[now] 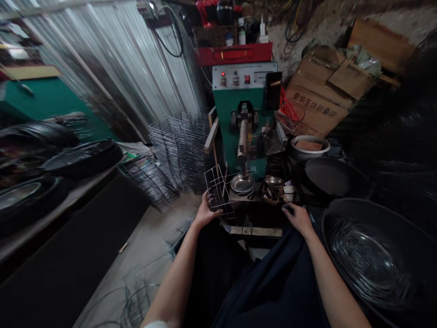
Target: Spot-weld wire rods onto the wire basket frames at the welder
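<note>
My left hand (205,213) is closed on the lower edge of a small wire rack (216,186), which is tilted upright in front of the machine. Just right of the rack, a round metal dish (242,184) sits beneath the rod of the green spot-welding machine (223,100). My right hand (299,219) is near my right knee, fingers curled in, with something dark at the fingertips that is too dim to name. Close to it are a small metal bowl (274,181) and some small clutter on the machine's ledge.
Stacks of wire racks (184,146) stand on the floor to the left, beside a dark bench (78,237). At my right, a large black basin (327,223) holds wire rings (365,255). Behind it are another black pan (337,175) and a cardboard box (317,95).
</note>
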The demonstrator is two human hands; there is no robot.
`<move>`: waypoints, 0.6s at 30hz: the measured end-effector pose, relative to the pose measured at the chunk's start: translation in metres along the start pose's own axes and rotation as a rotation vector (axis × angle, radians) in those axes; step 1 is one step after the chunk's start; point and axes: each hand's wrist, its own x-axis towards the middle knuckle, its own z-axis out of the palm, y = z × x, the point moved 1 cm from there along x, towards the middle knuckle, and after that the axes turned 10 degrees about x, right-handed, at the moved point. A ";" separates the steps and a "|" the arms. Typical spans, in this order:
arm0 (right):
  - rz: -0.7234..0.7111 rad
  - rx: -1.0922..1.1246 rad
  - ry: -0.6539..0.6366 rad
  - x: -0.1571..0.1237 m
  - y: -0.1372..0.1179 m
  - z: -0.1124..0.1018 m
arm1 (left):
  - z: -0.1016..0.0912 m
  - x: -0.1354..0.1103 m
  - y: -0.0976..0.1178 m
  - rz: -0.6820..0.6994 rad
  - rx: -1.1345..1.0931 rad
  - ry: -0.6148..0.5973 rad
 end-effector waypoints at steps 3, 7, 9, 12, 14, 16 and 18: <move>-0.003 -0.001 0.000 0.000 0.001 0.001 | 0.000 0.000 0.000 0.006 0.002 0.000; -0.009 0.009 0.008 0.000 0.003 0.001 | 0.000 -0.001 0.001 0.018 0.000 -0.015; -0.012 0.029 0.004 0.000 0.003 0.001 | 0.000 -0.001 0.002 0.022 -0.002 -0.022; 0.001 0.053 -0.002 0.001 0.001 0.001 | -0.001 -0.001 0.004 0.024 -0.008 -0.029; 0.010 0.060 -0.005 0.001 -0.001 0.001 | -0.001 -0.001 0.004 0.023 -0.014 -0.030; 0.016 0.063 -0.003 0.002 -0.002 0.001 | -0.001 -0.001 0.005 0.022 -0.021 -0.029; 0.015 0.067 0.001 0.002 -0.003 0.001 | 0.000 -0.001 0.005 0.020 -0.028 -0.028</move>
